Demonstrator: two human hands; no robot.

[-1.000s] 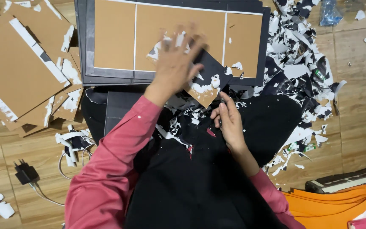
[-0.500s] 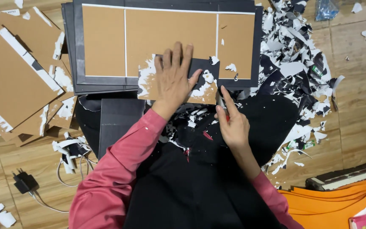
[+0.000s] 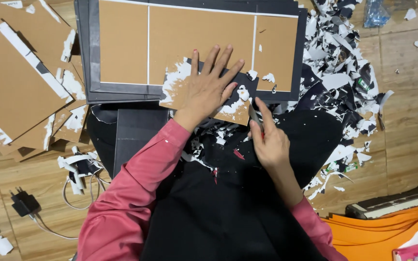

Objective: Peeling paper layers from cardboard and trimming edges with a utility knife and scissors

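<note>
Left hand: the left hand (image 3: pixel 209 87) is lying flat with its fingers spread, pressing down on the small brown card (image 3: pixel 206 96); a second ago it was raised and blurred in motion, so the card is now being pinned steady.
Right hand: the right hand (image 3: pixel 269 140) is curling closed around a thin red-handled tool (image 3: pixel 260 130), its forefinger stretched along it toward the card's 4 o'clock corner; half a second ago it was sitting a little lower.
Small brown card: it is resting on the lower edge of the large black-bordered board (image 3: pixel 194 48), white paper remnants clinging to its surface.
Surroundings: torn black and white scraps (image 3: pixel 344 82) are piling up at 3 o'clock, stripped brown cards (image 3: pixel 20 87) are stacking at 9 o'clock, and a charger (image 3: pixel 25 203) is lying on the wooden floor (image 3: pixel 412 121) at 8 o'clock.
</note>
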